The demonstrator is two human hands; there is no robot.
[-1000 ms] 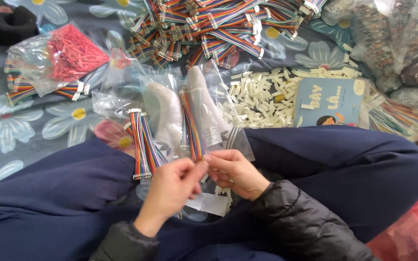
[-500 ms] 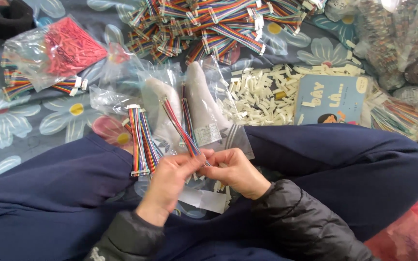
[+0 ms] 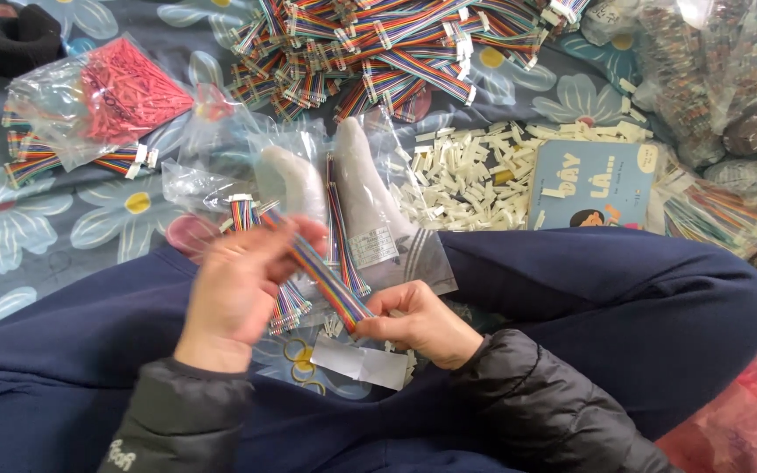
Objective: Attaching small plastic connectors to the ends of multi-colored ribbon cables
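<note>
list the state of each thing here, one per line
left hand: gripping the rainbow ribbon cable, blurred
right hand: pinching the cable's lower end
rainbow ribbon cable: stretched slantwise between both hands
bag of red pieces: lying on the cloth
cable pile: loose, heaped
white connectors: scattered
blue booklet: closed, flat

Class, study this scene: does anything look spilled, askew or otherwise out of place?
Yes. White connector pieces lie scattered loose over the flowered cloth instead of bagged, and ribbon cables sit in a tangled heap. The left hand is blurred; with the right hand it holds one cable.
</note>
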